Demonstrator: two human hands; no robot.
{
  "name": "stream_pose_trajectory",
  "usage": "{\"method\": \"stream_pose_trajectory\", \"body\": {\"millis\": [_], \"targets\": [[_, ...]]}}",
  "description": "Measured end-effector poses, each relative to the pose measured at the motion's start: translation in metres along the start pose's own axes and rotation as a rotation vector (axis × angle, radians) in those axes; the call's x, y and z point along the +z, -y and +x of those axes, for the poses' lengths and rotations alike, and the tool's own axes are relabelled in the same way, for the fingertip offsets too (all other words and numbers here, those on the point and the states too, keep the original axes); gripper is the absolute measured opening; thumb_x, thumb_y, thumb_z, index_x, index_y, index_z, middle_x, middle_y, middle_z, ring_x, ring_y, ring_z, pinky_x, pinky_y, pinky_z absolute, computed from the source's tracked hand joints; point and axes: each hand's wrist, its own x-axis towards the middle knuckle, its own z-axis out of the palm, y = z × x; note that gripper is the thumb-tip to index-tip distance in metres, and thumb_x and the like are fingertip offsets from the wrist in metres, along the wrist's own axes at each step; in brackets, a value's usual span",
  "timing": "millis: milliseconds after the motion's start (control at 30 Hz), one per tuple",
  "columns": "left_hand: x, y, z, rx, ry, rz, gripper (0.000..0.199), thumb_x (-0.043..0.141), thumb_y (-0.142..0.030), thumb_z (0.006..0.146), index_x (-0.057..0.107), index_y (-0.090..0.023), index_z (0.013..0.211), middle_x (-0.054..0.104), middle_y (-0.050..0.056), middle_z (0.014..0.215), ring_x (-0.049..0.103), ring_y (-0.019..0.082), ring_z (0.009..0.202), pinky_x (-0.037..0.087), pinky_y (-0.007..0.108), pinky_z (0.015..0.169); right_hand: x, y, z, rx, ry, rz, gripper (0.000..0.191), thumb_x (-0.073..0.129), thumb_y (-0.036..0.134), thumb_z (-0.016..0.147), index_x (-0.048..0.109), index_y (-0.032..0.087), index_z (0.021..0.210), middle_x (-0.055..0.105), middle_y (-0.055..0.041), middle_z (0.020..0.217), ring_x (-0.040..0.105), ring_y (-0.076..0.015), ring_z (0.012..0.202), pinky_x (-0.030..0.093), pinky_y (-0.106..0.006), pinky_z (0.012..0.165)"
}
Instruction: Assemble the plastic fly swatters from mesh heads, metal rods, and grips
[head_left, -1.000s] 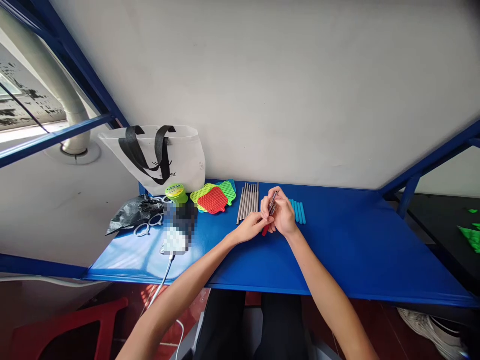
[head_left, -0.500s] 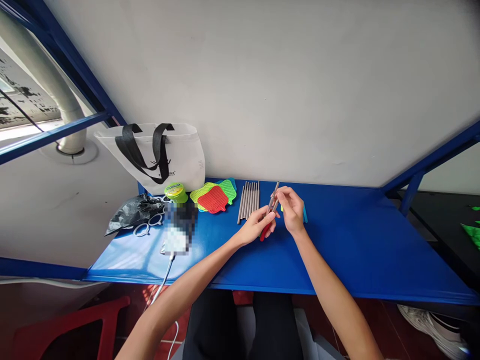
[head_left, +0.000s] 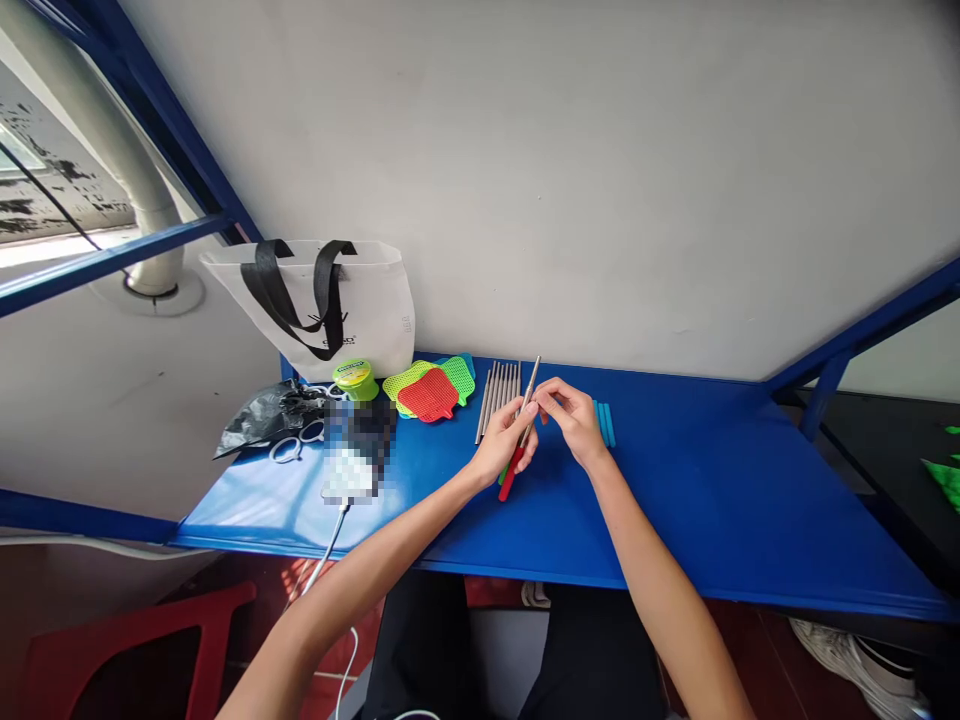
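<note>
My left hand [head_left: 504, 440] is closed around telescopic fly swatter rods [head_left: 531, 378], silver metal with red and green handles [head_left: 512, 472] sticking out below the palm. The rods slant up and away from me. Beside them, at left thumb height, my right hand [head_left: 571, 415] has its fingers bent and its thumb and fingertips drawn together; what they pinch, if anything, is too small to tell. Several bare metal rods [head_left: 499, 395] lie in a row just behind my left hand. Blue handles [head_left: 604, 424] lie to the right of my right hand, partly covered by it.
Perforated swatter heads [head_left: 427, 396] in red, green, yellow and blue lie overlapping on the blue table [head_left: 697, 480]. Left of them are a green tub [head_left: 355, 380], a white tote bag [head_left: 375, 310], a black plastic bag [head_left: 259, 420], grey rings [head_left: 285, 450] and a blurred device with a white cable [head_left: 330, 545].
My left hand has moved slightly left, and the rods in it now point more together. My right hand has shifted left and down, uncovering more of the blue handles.
</note>
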Motion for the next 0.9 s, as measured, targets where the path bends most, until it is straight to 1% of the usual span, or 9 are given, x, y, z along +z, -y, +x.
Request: {"method": "stream_pose_trajectory", "body": {"millis": [133, 200, 267, 367, 533, 600, 700, 800, 900], "targets": [[-0.005, 0.000, 0.005, -0.026, -0.006, -0.029, 0.057, 0.078, -0.072, 0.093, 0.055, -0.021, 0.105, 0.071, -0.003, 0.073, 0.054, 0.010, 0.033, 0.032, 0.019, 0.030, 0.006, -0.004, -0.002, 0.067, -0.020, 0.071, 0.045, 0.079, 0.068, 0.096, 0.068, 0.026, 0.086, 0.060, 0.0031, 0.075, 0.056, -0.0144, 0.056, 0.047, -0.029, 0.056], [-0.005, 0.001, 0.007, -0.031, -0.003, -0.047, 0.057, 0.080, -0.071, 0.092, 0.056, -0.021, 0.104, 0.069, -0.004, 0.072, 0.050, 0.008, 0.031, 0.030, 0.019, 0.030, 0.009, -0.007, -0.003, 0.109, -0.044, 0.112, 0.047, 0.078, 0.070, 0.095, 0.066, 0.026, 0.088, 0.060, 0.0039, 0.073, 0.055, -0.0140, 0.053, 0.046, -0.029, 0.054], [-0.004, 0.002, 0.008, -0.048, 0.001, -0.059, 0.056, 0.080, -0.070, 0.091, 0.056, -0.021, 0.103, 0.065, -0.006, 0.068, 0.046, 0.007, 0.031, 0.029, 0.019, 0.030, 0.010, -0.010, -0.002, 0.120, -0.092, 0.117, 0.049, 0.079, 0.073, 0.092, 0.066, 0.026, 0.088, 0.062, 0.0030, 0.073, 0.057, -0.0148, 0.058, 0.048, -0.029, 0.056], [-0.002, 0.003, 0.009, -0.061, 0.002, -0.060, 0.056, 0.081, -0.069, 0.091, 0.056, -0.021, 0.104, 0.063, -0.007, 0.067, 0.044, 0.006, 0.031, 0.029, 0.018, 0.031, 0.010, -0.011, 0.000, 0.114, -0.142, 0.102, 0.051, 0.080, 0.074, 0.090, 0.067, 0.025, 0.086, 0.062, 0.0023, 0.071, 0.057, -0.0159, 0.062, 0.049, -0.029, 0.058], [0.000, 0.004, 0.008, -0.029, 0.041, -0.033, 0.056, 0.076, -0.071, 0.095, 0.057, -0.020, 0.108, 0.061, -0.008, 0.067, 0.043, 0.006, 0.032, 0.029, 0.019, 0.032, 0.004, -0.003, 0.000, 0.065, -0.192, 0.107, 0.047, 0.080, 0.071, 0.093, 0.069, 0.026, 0.088, 0.059, 0.0030, 0.066, 0.055, -0.0159, 0.059, 0.047, -0.029, 0.056], [0.001, 0.005, 0.006, 0.001, 0.051, -0.012, 0.057, 0.075, -0.073, 0.095, 0.057, -0.020, 0.107, 0.061, -0.008, 0.066, 0.046, 0.006, 0.034, 0.033, 0.019, 0.034, 0.002, 0.001, 0.000, 0.015, -0.197, 0.062, 0.046, 0.080, 0.070, 0.094, 0.072, 0.026, 0.089, 0.061, 0.0020, 0.069, 0.056, -0.0160, 0.059, 0.047, -0.030, 0.055], [0.001, 0.006, 0.003, 0.035, 0.044, 0.015, 0.058, 0.074, -0.075, 0.096, 0.056, -0.021, 0.106, 0.059, -0.009, 0.064, 0.045, 0.006, 0.036, 0.035, 0.018, 0.037, 0.002, 0.004, -0.002, -0.007, -0.144, 0.032, 0.048, 0.073, 0.073, 0.099, 0.075, 0.025, 0.091, 0.066, -0.0013, 0.076, 0.058, -0.0172, 0.062, 0.048, -0.030, 0.053], [-0.001, 0.004, 0.002, 0.079, -0.010, 0.015, 0.057, 0.073, -0.075, 0.097, 0.057, -0.021, 0.107, 0.056, -0.010, 0.064, 0.040, 0.005, 0.038, 0.034, 0.018, 0.038, 0.006, 0.003, -0.004, 0.023, -0.095, 0.053, 0.053, 0.064, 0.077, 0.102, 0.078, 0.026, 0.102, 0.073, -0.0051, 0.089, 0.064, -0.0194, 0.070, 0.049, -0.029, 0.051], [-0.003, 0.002, 0.003, 0.164, -0.064, 0.021, 0.057, 0.071, -0.074, 0.099, 0.059, -0.020, 0.113, 0.056, -0.008, 0.066, 0.043, 0.006, 0.044, 0.037, 0.020, 0.042, 0.011, 0.001, -0.006, 0.017, -0.047, 0.047, 0.048, 0.067, 0.072, 0.103, 0.080, 0.027, 0.113, 0.077, -0.0060, 0.102, 0.065, -0.0176, 0.070, 0.051, -0.028, 0.052]]}}
